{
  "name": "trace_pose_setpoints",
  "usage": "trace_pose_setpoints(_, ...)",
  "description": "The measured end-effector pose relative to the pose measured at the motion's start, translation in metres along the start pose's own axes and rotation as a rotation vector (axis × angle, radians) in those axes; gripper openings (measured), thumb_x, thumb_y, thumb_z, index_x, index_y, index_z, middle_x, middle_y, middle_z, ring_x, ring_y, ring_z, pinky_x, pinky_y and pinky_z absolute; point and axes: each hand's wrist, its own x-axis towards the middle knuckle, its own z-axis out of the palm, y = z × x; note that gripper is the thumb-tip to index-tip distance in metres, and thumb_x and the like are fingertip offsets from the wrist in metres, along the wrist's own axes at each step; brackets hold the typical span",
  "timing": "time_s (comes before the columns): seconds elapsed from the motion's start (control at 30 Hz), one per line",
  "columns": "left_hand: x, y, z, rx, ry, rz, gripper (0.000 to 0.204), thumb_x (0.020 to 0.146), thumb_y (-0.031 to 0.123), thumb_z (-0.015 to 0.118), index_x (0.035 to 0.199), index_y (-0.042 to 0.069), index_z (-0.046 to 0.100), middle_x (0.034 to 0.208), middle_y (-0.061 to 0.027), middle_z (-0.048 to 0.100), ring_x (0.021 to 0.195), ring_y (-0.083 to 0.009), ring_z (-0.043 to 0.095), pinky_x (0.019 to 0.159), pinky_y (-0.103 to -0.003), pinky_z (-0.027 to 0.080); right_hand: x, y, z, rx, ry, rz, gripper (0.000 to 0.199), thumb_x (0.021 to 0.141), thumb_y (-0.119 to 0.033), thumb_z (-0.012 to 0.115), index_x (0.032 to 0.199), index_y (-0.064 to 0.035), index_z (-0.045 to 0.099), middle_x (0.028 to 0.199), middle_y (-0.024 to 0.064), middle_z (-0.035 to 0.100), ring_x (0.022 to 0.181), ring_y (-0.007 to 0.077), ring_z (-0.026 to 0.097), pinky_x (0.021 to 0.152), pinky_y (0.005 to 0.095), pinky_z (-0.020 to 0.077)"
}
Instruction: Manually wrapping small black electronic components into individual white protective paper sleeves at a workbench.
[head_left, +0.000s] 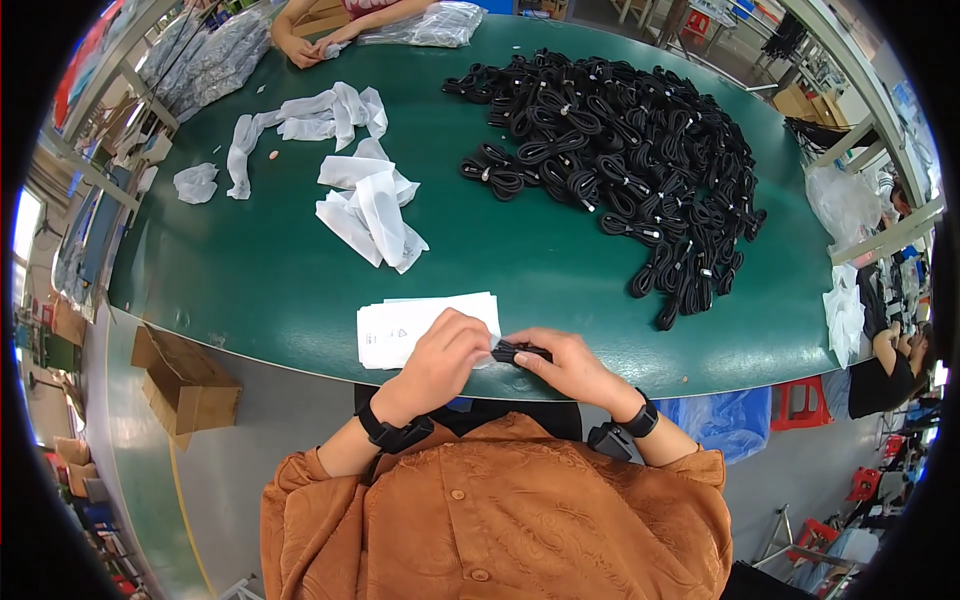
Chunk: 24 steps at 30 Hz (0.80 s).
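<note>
Close to the table's near edge, a coiled black cable lies between my two hands. My right hand is closed round its right part, the thumb pressed along the top. My left hand pinches a pale, translucent piece of film at the cable's left end; the fingers hide most of this film, so its full shape cannot be made out. Partly beneath my left hand lies a stack of thin white sheets or flat bags with dark print on top.
A large heap of bundled black cables covers the green table's right side. Crumpled white wrappers lie at left. Across the table, a person's hands rest near plastic-wrapped packs. An open carton stands on the floor.
</note>
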Motion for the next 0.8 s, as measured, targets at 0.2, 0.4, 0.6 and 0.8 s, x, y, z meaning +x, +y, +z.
trace_pose_setpoints(0.2, 0.010, 0.006, -0.005, -0.017, 0.023, -0.056, 0.013, 0.083, -0.004, 0.068, 0.090, 0.003, 0.059, 0.102, -0.0090, 0.063, 0.094, -0.0268, 0.057, 0.078, -0.036, 0.049, 0.004, -0.025, -0.002, -0.164, 0.132, -0.111, 0.030, 0.089, -0.008, 0.072, 0.118, -0.0065, 0.065, 0.100, 0.0147, 0.062, 0.086, 0.0288, 0.065, 0.073, 0.0338, 0.0519)
trace_pose_setpoints(0.4, 0.031, 0.014, -0.018, -0.206, 0.060, -0.257, 0.011, 0.087, 0.002, 0.069, 0.091, 0.003, 0.058, 0.102, -0.0068, 0.062, 0.091, -0.0190, 0.057, 0.077, -0.029, 0.047, 0.010, -0.033, 0.004, 0.095, 0.431, -0.101, 0.033, 0.084, 0.001, 0.076, 0.113, -0.0011, 0.061, 0.109, 0.0155, 0.059, 0.084, 0.0219, 0.064, 0.072, 0.0288, 0.0518)
trace_pose_setpoints(0.6, 0.052, 0.010, -0.031, -0.615, 0.069, -0.390, 0.008, 0.094, 0.009, 0.065, 0.093, 0.005, 0.059, 0.105, -0.0028, 0.061, 0.089, -0.0106, 0.054, 0.075, -0.025, 0.045, 0.024, -0.043, -0.004, 0.269, 0.568, -0.296, 0.033, 0.083, 0.002, 0.075, 0.113, -0.0005, 0.060, 0.115, 0.0159, 0.057, 0.077, 0.0157, 0.061, 0.067, 0.0263, 0.0513)
trace_pose_setpoints(0.8, 0.076, -0.018, -0.075, -0.781, 0.288, -0.543, 0.009, 0.097, 0.010, 0.062, 0.104, 0.005, 0.061, 0.112, -0.0019, 0.062, 0.081, -0.0086, 0.054, 0.072, -0.024, 0.046, 0.038, -0.057, -0.031, 0.021, 0.491, -0.296, 0.037, 0.083, 0.004, 0.073, 0.118, -0.0026, 0.061, 0.112, 0.0156, 0.058, 0.076, 0.0170, 0.062, 0.067, 0.0271, 0.0518)
